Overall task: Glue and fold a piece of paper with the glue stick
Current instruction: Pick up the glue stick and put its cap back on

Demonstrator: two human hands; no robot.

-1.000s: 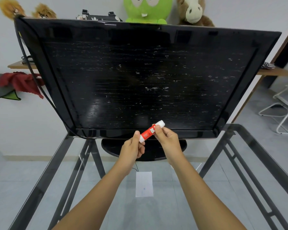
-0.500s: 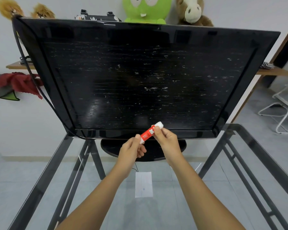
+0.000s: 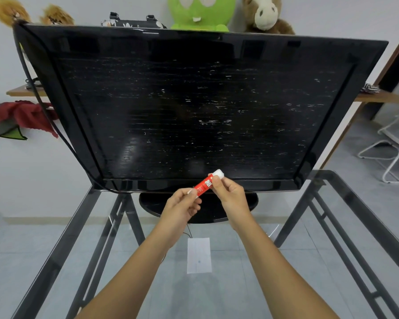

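A glass-topped table [image 3: 251, 295] on a black metal frame [image 3: 55, 261] stands against a pale wall. At its far end is a large black flat-screen TV [image 3: 194, 107] on an oval black stand [image 3: 152, 203]. The dark screen is covered in fine white scratches and carries no readable logo. A black cable [image 3: 44, 111] runs down the TV's left edge. Behind its top edge are a green plush toy [image 3: 200, 12], a brown plush animal with a pale muzzle [image 3: 263, 14] and two shaggy orange-brown toys [image 3: 7, 9]. A red cloth [image 3: 25, 115] hangs below a wooden shelf [image 3: 19, 91] on the left, and a white wire-framed chair [image 3: 392, 143] stands on the grey floor at right.

Both bare forearms reach forward over the glass. Raised between the hands, in front of the TV's lower bezel, is a red glue stick [image 3: 203, 186], tilted with its white cap [image 3: 218, 173] up and to the right. White letters on the red barrel read "GLUE STICK"; the smaller print below them is too small to make out. The left hand [image 3: 180, 208] pinches the stick's lower end between thumb and curled fingers. The right hand [image 3: 230, 196] grips the upper part just below the cap with thumb and fingertips.

The piece of paper [image 3: 199, 255], a small white rectangle with a faint lengthwise line and a tiny blue mark, lies flat on the glass between the forearms, well below the hands and untouched.
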